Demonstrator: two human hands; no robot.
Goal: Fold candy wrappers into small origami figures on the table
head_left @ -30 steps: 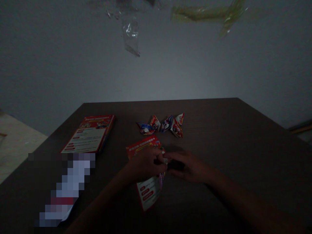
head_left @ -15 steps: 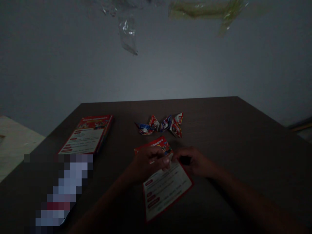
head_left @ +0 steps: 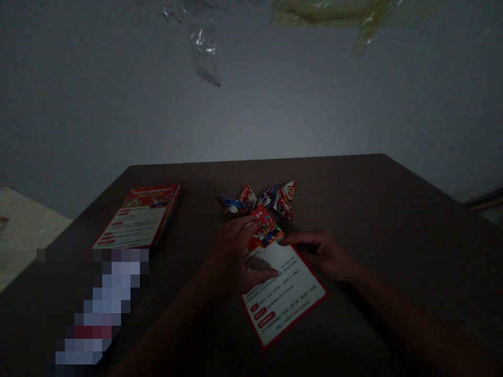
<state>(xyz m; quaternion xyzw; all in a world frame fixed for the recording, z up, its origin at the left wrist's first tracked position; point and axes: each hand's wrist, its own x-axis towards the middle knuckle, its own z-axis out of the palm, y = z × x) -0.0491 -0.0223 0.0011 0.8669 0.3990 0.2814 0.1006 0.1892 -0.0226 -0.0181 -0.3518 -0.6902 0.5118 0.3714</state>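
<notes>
A printed sheet (head_left: 291, 293) with a red border and a red picture band lies tilted on the dark table (head_left: 353, 199) in front of me. My left hand (head_left: 236, 256) rests over its left edge, thumb and fingers spread apart. At the sheet's right edge is my right hand (head_left: 324, 254), with its index finger stretched along the paper and the other fingers curled below. Just beyond the sheet stand folded paper pieces, a blue and red one (head_left: 238, 204) on the left and another (head_left: 277, 200) on the right.
A stack of similar red and white leaflets (head_left: 137, 220) lies at the table's left. Nearer to me on that side is a pixelated area. The pale wall (head_left: 314, 104) behind carries clear plastic (head_left: 205, 50) and yellowish tape (head_left: 326, 14).
The sheet has turned and shifted a little to the right, showing more of its picture band. My left hand has opened from its pinch, and my right index finger has straightened along the edge.
</notes>
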